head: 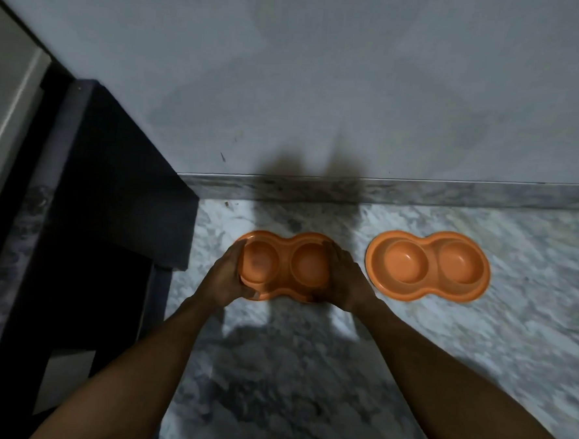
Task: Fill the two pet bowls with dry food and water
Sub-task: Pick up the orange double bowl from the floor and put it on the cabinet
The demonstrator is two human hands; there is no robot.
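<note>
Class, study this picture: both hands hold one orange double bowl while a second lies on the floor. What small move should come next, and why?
Probably settle the held bowl flat on the floor beside the second bowl and release it. The left hand and right hand grip its ends, all four wells look empty, and no food or water is in view.

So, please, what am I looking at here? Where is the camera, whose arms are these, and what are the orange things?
There is no machine: a person wears one camera on the head, looking down at bare arms. The left hand and right hand grip the two ends of an orange plastic double pet bowl, down by the grey marbled floor. A second orange double bowl lies on the floor to its right, untouched. All four cups look empty. A dark piece of furniture stands at the left.
</note>
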